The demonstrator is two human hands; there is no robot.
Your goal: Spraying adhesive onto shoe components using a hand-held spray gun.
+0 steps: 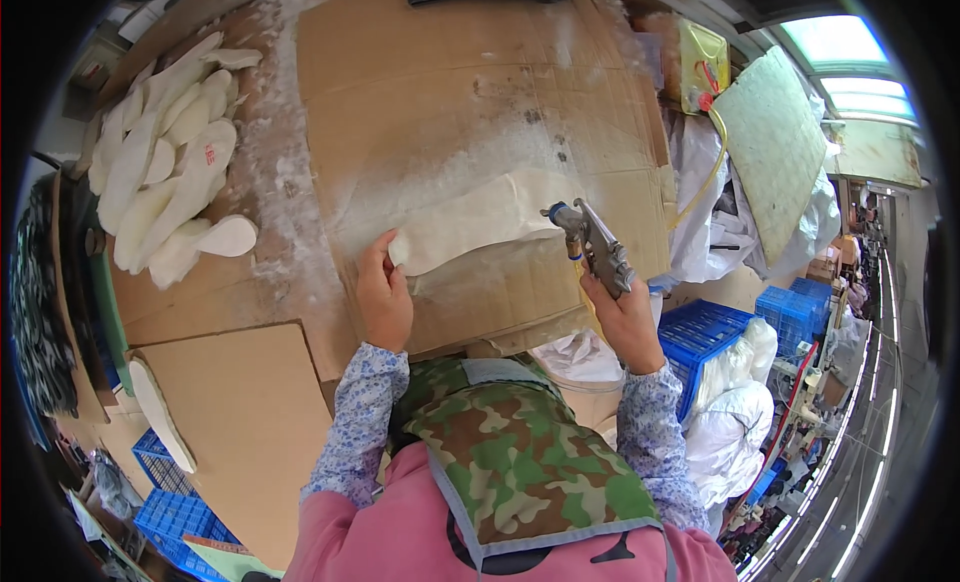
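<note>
A long, cream-white insole-shaped piece (465, 225) lies across the cardboard sheet (430, 92) in front of me. My left hand (386, 300) pinches its left end between thumb and fingers. In my right hand (627, 322) is a grey metal spray gun (600, 247), gripped by its handle. Its nozzle points left, close to the right end of the white piece. From the gun a yellowish hose runs down past the hand. Pale overspray dusts the cardboard around the piece.
A pile of white insoles (170, 162) sits on the table at the left. Another pale piece (160, 412) stands by a lower cardboard sheet (240, 432). At the right are a yellow can (704, 57) with a hose, white plastic sheeting (700, 202) and blue crates (705, 332).
</note>
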